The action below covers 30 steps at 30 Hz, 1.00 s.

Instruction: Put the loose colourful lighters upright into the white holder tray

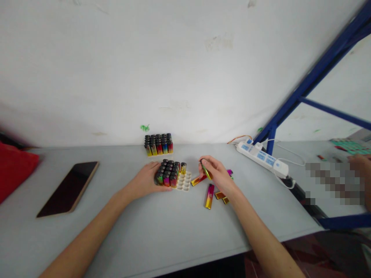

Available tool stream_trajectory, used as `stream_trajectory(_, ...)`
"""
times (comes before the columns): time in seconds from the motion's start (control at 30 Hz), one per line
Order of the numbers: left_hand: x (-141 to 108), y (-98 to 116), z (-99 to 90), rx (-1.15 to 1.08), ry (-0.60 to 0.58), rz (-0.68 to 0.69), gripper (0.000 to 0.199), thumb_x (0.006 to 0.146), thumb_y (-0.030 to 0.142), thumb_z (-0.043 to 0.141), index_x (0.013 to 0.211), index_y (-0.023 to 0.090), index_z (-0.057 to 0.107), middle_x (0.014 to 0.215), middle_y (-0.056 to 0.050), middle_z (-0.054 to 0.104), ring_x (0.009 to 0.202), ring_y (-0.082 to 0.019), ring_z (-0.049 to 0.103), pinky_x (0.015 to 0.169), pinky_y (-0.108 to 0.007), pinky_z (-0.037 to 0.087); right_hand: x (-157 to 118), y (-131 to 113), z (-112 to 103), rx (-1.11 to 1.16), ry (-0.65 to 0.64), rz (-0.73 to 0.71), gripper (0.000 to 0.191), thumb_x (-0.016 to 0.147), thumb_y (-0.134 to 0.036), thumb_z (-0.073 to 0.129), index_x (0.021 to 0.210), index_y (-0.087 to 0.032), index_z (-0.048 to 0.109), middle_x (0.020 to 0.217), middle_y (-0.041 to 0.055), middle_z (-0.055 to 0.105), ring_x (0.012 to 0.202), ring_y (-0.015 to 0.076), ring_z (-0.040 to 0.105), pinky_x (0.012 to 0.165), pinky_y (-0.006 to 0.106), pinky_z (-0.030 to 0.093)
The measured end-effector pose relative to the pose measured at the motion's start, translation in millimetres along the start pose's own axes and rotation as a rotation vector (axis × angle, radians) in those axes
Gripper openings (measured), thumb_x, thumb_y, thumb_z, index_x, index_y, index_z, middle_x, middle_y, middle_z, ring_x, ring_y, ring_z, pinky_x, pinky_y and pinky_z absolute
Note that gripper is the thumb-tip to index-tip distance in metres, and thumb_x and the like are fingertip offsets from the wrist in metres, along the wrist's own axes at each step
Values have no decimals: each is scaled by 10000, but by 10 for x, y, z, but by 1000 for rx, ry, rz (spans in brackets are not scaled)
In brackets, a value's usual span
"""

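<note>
My left hand [146, 179] is wrapped round the left side of a white tray [183, 184] with round holes. Upright lighters with black tops [166, 179] fill its left part. A yellow lighter [183, 168] stands at the back of the right part, where bare holes show. To the right of the tray, my right hand [220, 173] pinches a gold and dark lighter [206, 170], tilted and held above the table. Several loose lighters lie below and around that hand, among them a pink and yellow lighter [209, 197].
Against the wall stands another block of upright lighters [159, 148]. A tablet or large phone [68, 189] lies at left, near a red item [16, 166]. On the right are a white power strip [262, 157], cables and a blue metal frame [292, 100]. Another person's hand [361, 166] shows beyond.
</note>
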<state>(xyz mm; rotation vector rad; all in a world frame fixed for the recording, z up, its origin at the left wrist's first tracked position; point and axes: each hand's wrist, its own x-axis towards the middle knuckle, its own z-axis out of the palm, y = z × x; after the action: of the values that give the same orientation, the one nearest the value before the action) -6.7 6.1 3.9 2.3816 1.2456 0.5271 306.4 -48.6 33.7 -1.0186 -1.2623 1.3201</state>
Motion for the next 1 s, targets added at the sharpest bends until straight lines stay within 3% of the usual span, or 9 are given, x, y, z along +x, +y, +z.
stream_trajectory(0.13, 0, 29, -15, 7, 10, 19, 776, 656, 651, 924, 1279, 221, 754, 1351, -161, 778, 1273, -431, 720, 1176, -520, 550, -5, 65, 179, -7, -18, 28, 528, 942, -757, 684, 1144, -281, 575, 728, -71, 616, 461, 106, 415, 469, 261, 336)
stream_trajectory(0.23, -3, 37, -18, 5, 14, 32, 795, 662, 666, 921, 1293, 217, 741, 1352, -152, 778, 1267, -422, 722, 1175, -514, 549, -36, 96, 229, -67, 12, 63, 562, 947, -810, 615, 1135, -285, 549, 578, -125, 406, 456, 118, 295, 460, 254, 251)
stream_trajectory(0.33, -5, 43, -17, 4, 9, 40, 813, 674, 689, 913, 1295, 197, 730, 1344, -154, 776, 1264, -413, 719, 1176, -524, 545, -64, 112, 259, -232, 103, 14, 534, 960, -796, 572, 946, -262, 562, 592, -99, 347, 532, 135, 338, 517, 270, 281)
stream_trajectory(0.47, -5, 45, -10, 26, 24, 33, 808, 679, 673, 920, 1284, 170, 732, 1325, -166, 774, 1257, -408, 717, 1170, -527, 546, -91, 101, 289, -526, 208, -93, 518, 957, -658, 583, 675, -251, 430, 625, -53, 382, 637, 143, 386, 605, 292, 298)
stream_trajectory(0.7, -8, 29, -6, 12, 10, 32, 854, 663, 679, 935, 1332, 192, 723, 1377, -158, 766, 1313, -422, 701, 1206, -537, 521, -78, 140, 321, -608, 250, -123, 287, 879, -461, 534, 693, -251, 471, 614, -57, 420, 622, 147, 409, 620, 293, 301)
stream_trajectory(0.9, -20, 44, 2, 3, 22, 13, 918, 656, 709, 942, 1381, 198, 704, 1404, -162, 752, 1324, -425, 695, 1208, -537, 515, -75, 105, 333, -629, 204, -99, 466, 982, -650, 527, 745, -256, 453, 630, -67, 421, 623, 149, 414, 623, 293, 310)
stream_trajectory(1.0, -18, 51, 5, 6, 23, 9, 936, 637, 724, 948, 1378, 205, 706, 1386, -163, 757, 1311, -423, 701, 1207, -533, 513, -88, 103, 341, -666, 199, -101, 505, 990, -663, 515, 708, -255, 415, 619, -66, 397, 619, 143, 397, 620, 293, 299)
